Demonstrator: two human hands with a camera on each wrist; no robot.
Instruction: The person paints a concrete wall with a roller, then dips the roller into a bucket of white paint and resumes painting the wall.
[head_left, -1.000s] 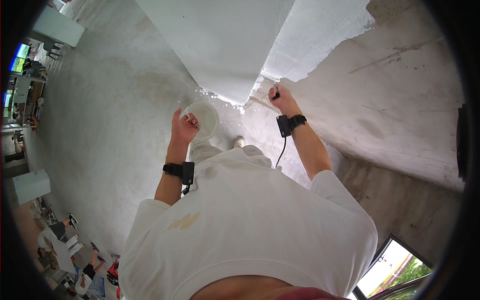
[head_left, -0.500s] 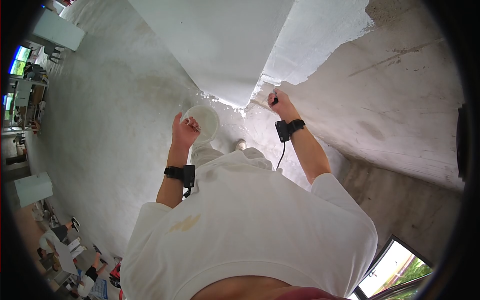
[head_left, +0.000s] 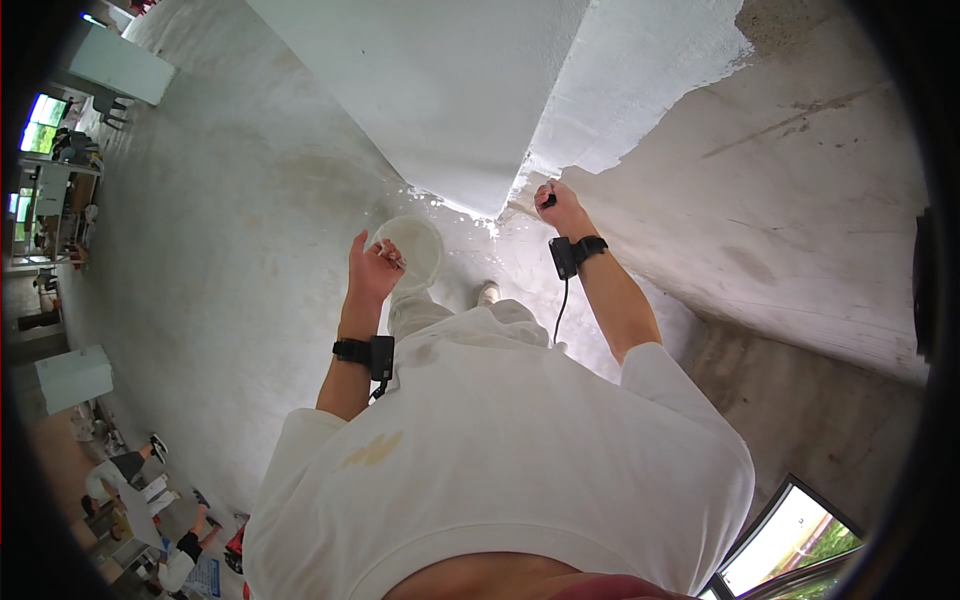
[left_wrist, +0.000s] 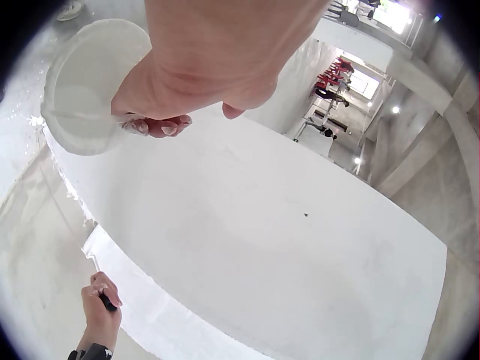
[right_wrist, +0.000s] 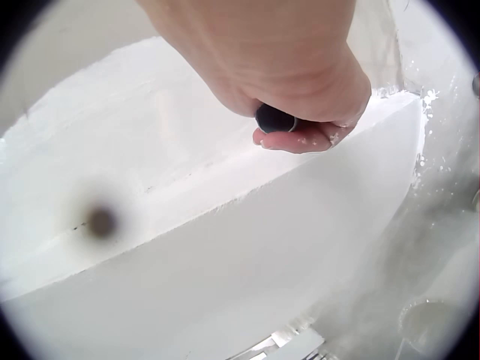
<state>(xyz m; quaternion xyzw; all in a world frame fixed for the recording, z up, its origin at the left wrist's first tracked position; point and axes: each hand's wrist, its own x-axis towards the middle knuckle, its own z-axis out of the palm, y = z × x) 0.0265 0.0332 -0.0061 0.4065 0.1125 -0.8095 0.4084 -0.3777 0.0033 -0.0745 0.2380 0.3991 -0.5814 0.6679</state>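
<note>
My right hand (head_left: 563,208) grips the black handle (right_wrist: 276,118) of a paint roller. In the left wrist view the roller's thin wire frame (left_wrist: 94,262) runs from that hand to the lower edge of fresh white paint on the wall (head_left: 590,120), near the pillar's corner. My left hand (head_left: 375,270) has its fingers curled round the thin handle of a translucent white bucket (head_left: 425,250), with the thumb sticking out. The bucket hangs low beside the legs, and pale liquid shows inside. White smears mark the fingertips of both hands.
A white pillar (head_left: 420,90) stands in front, with white splashes (head_left: 455,206) on the floor along its base. Bare grey wall (head_left: 780,200) stretches to the right. Far left are shelves, a white box (head_left: 75,378) and people (head_left: 118,470). A shoe (head_left: 488,293) shows below.
My right hand with the roller has come slightly down and toward the pillar's corner. My left hand keeps holding the bucket, and the whole view has shifted a little.
</note>
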